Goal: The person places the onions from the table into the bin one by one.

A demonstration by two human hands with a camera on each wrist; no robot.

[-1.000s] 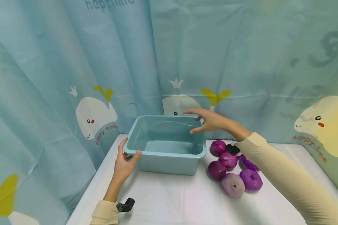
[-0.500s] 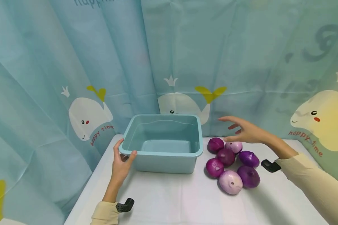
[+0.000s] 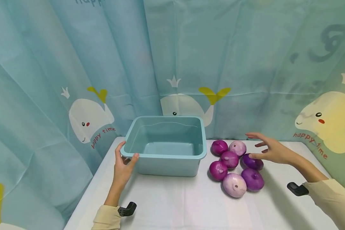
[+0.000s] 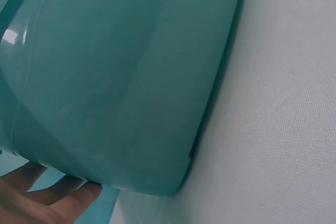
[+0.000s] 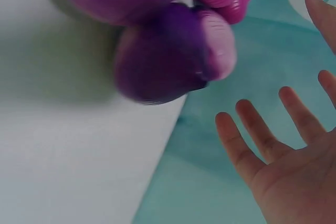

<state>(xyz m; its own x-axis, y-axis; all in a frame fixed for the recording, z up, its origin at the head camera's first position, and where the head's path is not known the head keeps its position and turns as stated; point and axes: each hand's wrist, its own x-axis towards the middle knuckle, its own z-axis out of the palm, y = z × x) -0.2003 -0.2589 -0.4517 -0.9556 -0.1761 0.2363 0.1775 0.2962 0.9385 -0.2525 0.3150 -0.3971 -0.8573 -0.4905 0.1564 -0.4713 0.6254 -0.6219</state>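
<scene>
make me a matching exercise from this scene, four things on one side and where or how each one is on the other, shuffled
Things:
1. left hand
2. right hand
3. tub
4. onions

States:
a. empty, on the white table
b. piled to the right of the tub
c. fingers spread, over the onions
d. gripping the tub's left corner

Pairs: 1-d, 2-c, 3-a, 4-b

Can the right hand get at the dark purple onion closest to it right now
Probably yes. The right hand hovers open right beside that dark purple onion, nothing lying between them. The other onions sit on its far side, away from the fingers.
</scene>
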